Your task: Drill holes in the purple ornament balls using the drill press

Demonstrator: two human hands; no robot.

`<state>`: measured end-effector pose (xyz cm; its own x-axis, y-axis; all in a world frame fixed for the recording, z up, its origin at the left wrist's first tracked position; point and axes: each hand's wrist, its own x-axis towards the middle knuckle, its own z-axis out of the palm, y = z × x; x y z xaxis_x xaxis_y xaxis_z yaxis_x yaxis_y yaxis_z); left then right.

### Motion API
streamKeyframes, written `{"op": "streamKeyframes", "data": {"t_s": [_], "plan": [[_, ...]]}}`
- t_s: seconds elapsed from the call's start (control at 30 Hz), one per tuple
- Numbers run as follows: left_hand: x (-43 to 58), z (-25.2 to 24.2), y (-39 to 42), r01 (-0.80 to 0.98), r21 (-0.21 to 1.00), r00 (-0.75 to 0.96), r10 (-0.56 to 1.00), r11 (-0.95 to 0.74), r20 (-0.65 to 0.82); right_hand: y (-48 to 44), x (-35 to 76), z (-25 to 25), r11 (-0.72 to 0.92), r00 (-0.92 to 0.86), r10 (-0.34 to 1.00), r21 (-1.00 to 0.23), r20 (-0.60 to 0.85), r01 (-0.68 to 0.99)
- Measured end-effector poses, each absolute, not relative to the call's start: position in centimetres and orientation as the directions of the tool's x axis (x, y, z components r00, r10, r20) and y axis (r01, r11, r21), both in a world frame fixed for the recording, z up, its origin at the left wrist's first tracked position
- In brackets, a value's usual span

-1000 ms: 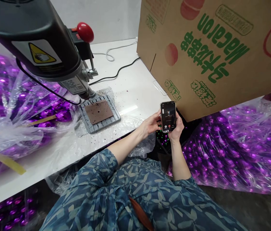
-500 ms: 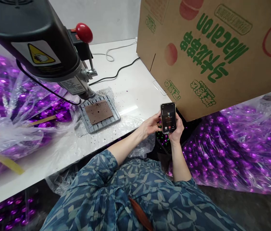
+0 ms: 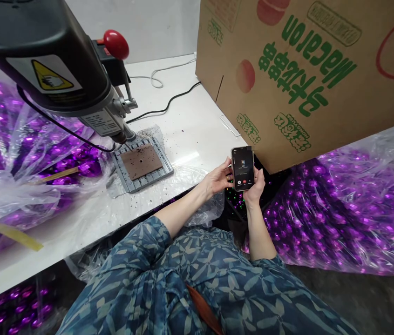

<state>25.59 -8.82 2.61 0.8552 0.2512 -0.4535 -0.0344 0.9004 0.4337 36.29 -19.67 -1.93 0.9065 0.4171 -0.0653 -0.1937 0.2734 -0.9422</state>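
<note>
A smartphone point(image 3: 243, 168) with a dark call screen, a red round button near its bottom, is held upright in front of me. My right hand point(image 3: 254, 187) wraps round its lower right side and bottom corner. At the opposite edge, the bent fingers of my left hand point(image 3: 219, 178) support the phone, with the thumb beside its upper left side. Below the phone lies a dark container point(image 3: 236, 204) with small shiny green and purple pieces, partly hidden by the hands.
A bench drill press point(image 3: 53, 51) with a red knob point(image 3: 116, 44) stands left; its slotted base point(image 3: 137, 186) bears a brown board point(image 3: 148, 170) with a hole. A large cardboard box point(image 3: 288, 139) overhangs the table point(image 3: 183, 111). Plastic bags of purple baubles point(image 3: 322, 218) flank me.
The surroundings have shifted slightly left in view. Both hands remain at the phone, and its screen still shows the call.
</note>
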Motion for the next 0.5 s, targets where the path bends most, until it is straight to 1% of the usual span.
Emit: {"op": "streamKeyframes", "data": {"t_s": [0.2,0.33,0.5], "plan": [[25.4,2.8,-8.5,-0.032,0.475,0.886,0.245,0.879,-0.394,-19.8,37.1,-2.2,0.236,0.876,0.438,-0.915,-0.201,-0.328],[25.5,2.5,-8.4,-0.032,0.530,0.888,0.267,0.847,-0.374,-19.8,37.1,-1.9,0.240,0.862,0.454,-0.902,-0.223,-0.360],[25.4,2.5,-8.4,-0.068,0.552,0.872,0.318,0.831,-0.372,-19.5,36.7,-1.2,0.254,0.841,0.489,-0.884,-0.233,-0.392]]}}
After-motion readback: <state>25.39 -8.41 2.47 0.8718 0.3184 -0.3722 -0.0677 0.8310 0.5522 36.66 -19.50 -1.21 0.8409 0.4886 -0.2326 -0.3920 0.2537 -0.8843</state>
